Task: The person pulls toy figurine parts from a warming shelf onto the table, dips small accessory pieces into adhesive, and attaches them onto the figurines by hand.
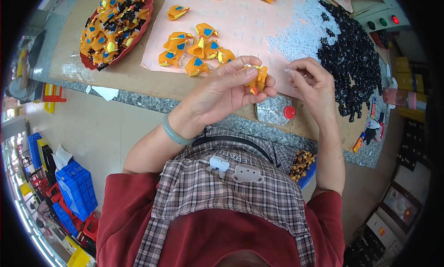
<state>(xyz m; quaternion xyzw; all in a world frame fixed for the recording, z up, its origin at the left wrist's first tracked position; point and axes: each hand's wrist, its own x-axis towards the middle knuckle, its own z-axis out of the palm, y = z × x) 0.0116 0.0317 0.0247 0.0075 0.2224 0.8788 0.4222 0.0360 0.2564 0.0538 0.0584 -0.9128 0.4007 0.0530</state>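
My left hand (231, 84) is closed round a small orange toy figure (257, 78) with a red tip, held over the table's near edge. Just to its right, my right hand (312, 79) pinches a tiny clear plastic piece (287, 70) between thumb and fingertip, apart from the figure. Several orange figures (177, 45) with blue and yellow parts lie on the pink sheet (245, 31) left of my hands. Beyond my right hand spreads a heap of small clear pieces (300, 31), bordered by a larger heap of small black pieces (351, 63).
At the far left, a red scalloped dish (147, 17) holds orange figures and black parts. A clear bottle (273, 109) with a red cap lies at the table's front edge. Small packets (359, 142) sit near the right corner. Blue crates (76, 188) stand on the left floor.
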